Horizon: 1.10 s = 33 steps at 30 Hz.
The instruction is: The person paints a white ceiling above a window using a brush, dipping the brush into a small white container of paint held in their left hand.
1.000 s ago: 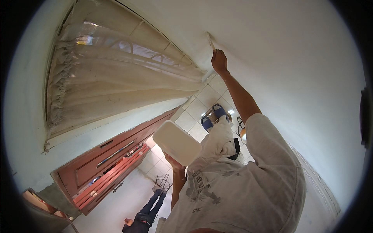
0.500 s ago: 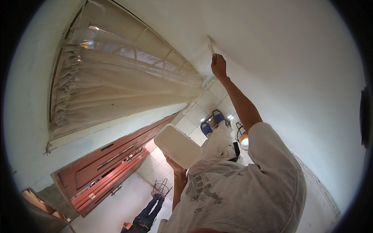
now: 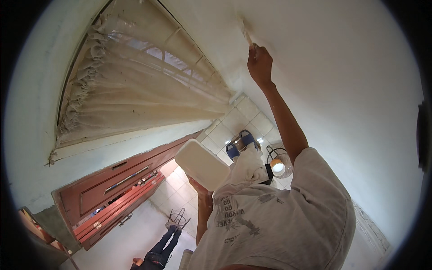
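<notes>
My right hand (image 3: 260, 66) is raised at the end of an outstretched arm, its fingers closed round a paintbrush (image 3: 248, 38). The brush tip meets the white wall (image 3: 324, 76) close to the corner, with a faint darker patch around it. At waist height my left hand (image 3: 201, 186) grips a white rounded-rectangular plastic tub (image 3: 201, 163) from beneath and along its near edge. Part of the left hand is hidden behind the tub. I cannot make out any paint in it.
A sheer curtain (image 3: 148, 90) covers the window at left. Below it is a red-brown wooden door (image 3: 108, 184). Blue slippers (image 3: 247, 137) are on my feet above a tiled floor (image 3: 220, 135). A bucket with white contents (image 3: 278, 168) sits at right. Another person (image 3: 164, 245) stands by a stool (image 3: 180, 217).
My right hand and the brush have moved higher up the wall. My view has shifted a little; the tub stays in my left hand.
</notes>
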Each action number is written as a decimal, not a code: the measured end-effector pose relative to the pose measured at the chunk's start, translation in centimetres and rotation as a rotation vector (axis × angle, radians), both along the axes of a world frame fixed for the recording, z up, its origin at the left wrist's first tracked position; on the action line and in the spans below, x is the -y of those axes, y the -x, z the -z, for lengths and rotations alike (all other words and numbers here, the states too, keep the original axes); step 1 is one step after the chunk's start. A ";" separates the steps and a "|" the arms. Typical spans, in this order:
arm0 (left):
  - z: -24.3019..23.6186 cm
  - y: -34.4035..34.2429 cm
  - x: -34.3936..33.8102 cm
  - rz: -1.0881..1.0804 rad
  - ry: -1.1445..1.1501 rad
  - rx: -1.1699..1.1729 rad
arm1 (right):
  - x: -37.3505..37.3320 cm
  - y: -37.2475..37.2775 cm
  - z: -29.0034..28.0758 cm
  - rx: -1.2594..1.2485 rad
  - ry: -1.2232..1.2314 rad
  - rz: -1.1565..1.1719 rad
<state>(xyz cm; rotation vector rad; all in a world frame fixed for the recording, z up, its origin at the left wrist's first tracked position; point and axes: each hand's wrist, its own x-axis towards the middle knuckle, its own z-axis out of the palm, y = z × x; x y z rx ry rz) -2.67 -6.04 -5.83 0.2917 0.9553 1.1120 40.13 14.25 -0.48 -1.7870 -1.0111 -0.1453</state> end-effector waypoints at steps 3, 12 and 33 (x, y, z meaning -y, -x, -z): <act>0.9 1.2 0.7 0.013 0.008 -0.054 | -0.5 0.2 8.9 0.008 0.133 -0.018; -1.9 0.5 2.5 -0.073 0.078 0.028 | -2.0 -0.4 24.8 -0.241 0.555 0.064; -0.4 0.4 2.4 0.017 0.087 -0.004 | -0.9 -5.4 26.0 -0.296 0.650 -0.226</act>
